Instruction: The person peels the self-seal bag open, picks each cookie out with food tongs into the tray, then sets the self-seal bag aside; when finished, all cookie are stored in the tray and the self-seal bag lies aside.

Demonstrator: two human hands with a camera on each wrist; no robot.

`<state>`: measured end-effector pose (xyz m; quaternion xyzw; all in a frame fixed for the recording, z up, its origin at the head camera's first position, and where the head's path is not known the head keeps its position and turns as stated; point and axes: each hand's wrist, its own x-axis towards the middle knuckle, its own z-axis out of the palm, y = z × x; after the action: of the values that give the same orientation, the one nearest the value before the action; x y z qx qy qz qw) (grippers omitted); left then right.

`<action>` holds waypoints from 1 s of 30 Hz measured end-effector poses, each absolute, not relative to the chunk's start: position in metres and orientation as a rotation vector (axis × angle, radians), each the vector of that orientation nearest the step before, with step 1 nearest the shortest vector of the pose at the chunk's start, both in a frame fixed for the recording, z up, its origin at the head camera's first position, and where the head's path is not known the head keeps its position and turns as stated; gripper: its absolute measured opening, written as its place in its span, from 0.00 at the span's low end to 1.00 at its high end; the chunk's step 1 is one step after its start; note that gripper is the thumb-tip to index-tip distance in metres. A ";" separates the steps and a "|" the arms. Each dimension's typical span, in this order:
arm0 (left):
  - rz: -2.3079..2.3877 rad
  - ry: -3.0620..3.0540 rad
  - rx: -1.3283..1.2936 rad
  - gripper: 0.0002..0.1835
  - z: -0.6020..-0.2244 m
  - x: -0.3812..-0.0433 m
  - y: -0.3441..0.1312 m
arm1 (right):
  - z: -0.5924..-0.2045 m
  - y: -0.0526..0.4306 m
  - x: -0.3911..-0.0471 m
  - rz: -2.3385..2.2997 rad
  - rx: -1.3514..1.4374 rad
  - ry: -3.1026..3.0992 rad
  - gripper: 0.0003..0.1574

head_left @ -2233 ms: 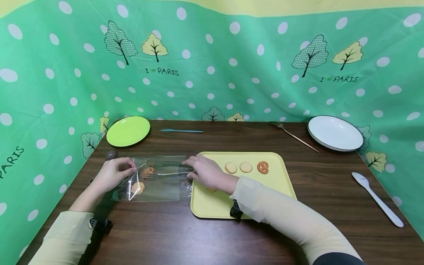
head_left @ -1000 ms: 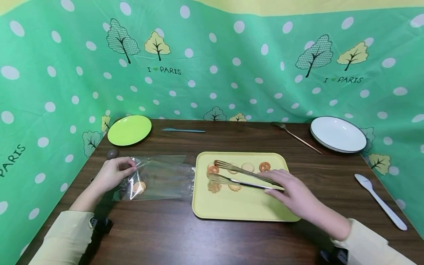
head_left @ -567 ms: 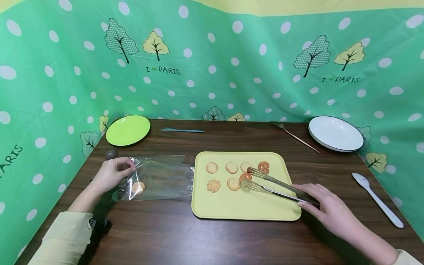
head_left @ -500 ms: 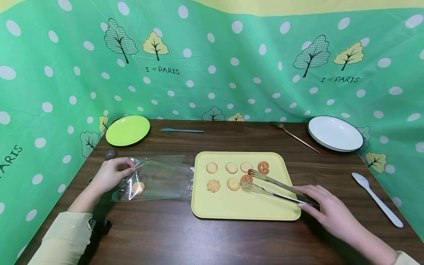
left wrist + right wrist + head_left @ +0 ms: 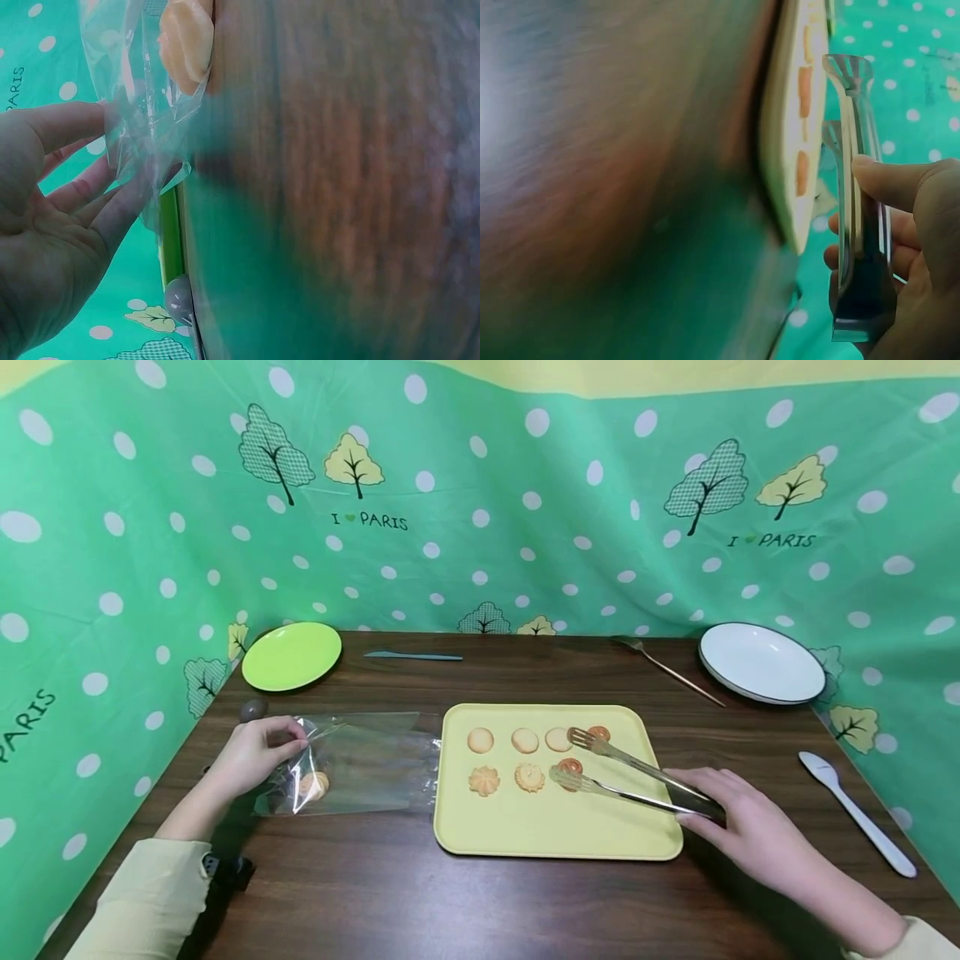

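My left hand [image 5: 255, 756] pinches the upper edge of a clear plastic bag [image 5: 375, 768] lying on the table. Inside the bag is a pale swirled cookie [image 5: 313, 785], seen close up in the left wrist view [image 5: 186, 45]. My right hand [image 5: 742, 818] holds metal tongs [image 5: 645, 768], thumb on one arm and fingers on the other. Their tips stand apart over the yellow tray [image 5: 525, 835]. A brown pretzel-shaped cookie [image 5: 570, 766] lies by the lower tip, partly hidden. Another pretzel cookie [image 5: 598, 733] shows behind the upper tip. Round cookies [image 5: 480, 740] and flower-shaped cookies [image 5: 483, 781] sit in rows.
A green plate [image 5: 291, 657] stands back left, with a blue knife [image 5: 412, 656] beside it. At back right are a fork [image 5: 675, 677] and a white dish [image 5: 761, 662]. A white knife-like spreader [image 5: 855, 810] lies at the right edge. A dark round knob [image 5: 252, 710] is behind my left hand.
The tongs came out of the bag with the pretzel cookie, crossed the tray rightward, and set it in the front row. Their tips have spread apart. My left hand has stayed on the bag.
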<state>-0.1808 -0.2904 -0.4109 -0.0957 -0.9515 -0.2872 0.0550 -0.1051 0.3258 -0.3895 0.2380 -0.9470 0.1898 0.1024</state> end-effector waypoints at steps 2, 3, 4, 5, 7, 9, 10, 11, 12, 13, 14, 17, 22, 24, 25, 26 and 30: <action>-0.878 -2.887 -0.290 0.04 -0.410 -0.181 -0.290 | -0.387 0.316 -0.109 0.558 0.702 -2.782 0.33; -0.883 -2.887 -0.290 0.04 -0.410 -0.181 -0.289 | -0.386 0.311 -0.112 0.552 0.707 -2.771 0.32; -0.884 -2.887 -0.289 0.04 -0.410 -0.182 -0.289 | -0.386 0.304 -0.114 0.547 0.713 -2.759 0.32; -0.887 -2.887 -0.290 0.04 -0.410 -0.182 -0.289 | -0.385 0.297 -0.117 0.544 0.723 -2.748 0.31; -0.888 -2.886 -0.295 0.04 -0.410 -0.182 -0.288 | -0.386 0.281 -0.123 0.558 0.755 -2.724 0.30; -0.882 -2.884 -0.298 0.03 -0.410 -0.182 -0.287 | -0.387 0.264 -0.129 0.572 0.799 -2.695 0.29; -0.879 -2.884 -0.298 0.04 -0.410 -0.182 -0.287 | -0.387 0.255 -0.133 0.586 0.817 -2.688 0.28; -0.879 -2.883 -0.297 0.04 -0.410 -0.182 -0.287 | -0.387 0.246 -0.136 0.601 0.834 -2.683 0.27; -0.875 -2.882 -0.296 0.04 -0.410 -0.182 -0.287 | -0.387 0.236 -0.139 0.613 0.850 -2.680 0.26; -0.870 -2.881 -0.294 0.04 -0.410 -0.182 -0.288 | -0.388 0.227 -0.142 0.622 0.868 -2.679 0.25; -0.868 -2.881 -0.289 0.04 -0.410 -0.182 -0.288 | -0.388 0.218 -0.145 0.627 0.884 -2.683 0.25; -0.869 -2.881 -0.286 0.05 -0.410 -0.182 -0.288 | -0.389 0.191 -0.154 0.627 0.926 -2.714 0.24; -0.886 -2.884 -0.278 0.04 -0.412 -0.181 -0.289 | -0.393 0.151 -0.168 0.568 1.019 -2.761 0.24; -0.889 -2.886 -0.277 0.04 -0.412 -0.181 -0.290 | -0.395 0.137 -0.173 0.576 1.073 -2.781 0.25; -0.890 -2.889 -0.278 0.04 -0.412 -0.181 -0.290 | -0.396 0.130 -0.174 0.577 1.100 -2.790 0.25; -0.890 -2.889 -0.277 0.04 -0.411 -0.181 -0.290 | -0.396 0.122 -0.176 0.578 1.122 -2.803 0.25; -0.899 -2.898 -0.265 0.04 -0.410 -0.182 -0.289 | -0.394 0.094 -0.181 0.558 1.206 -2.825 0.26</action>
<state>-0.1821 -0.2892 -0.4096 -0.0871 -0.9504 -0.2947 0.0477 -0.1810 0.0944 -0.3938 0.3862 -0.9049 0.1786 0.0098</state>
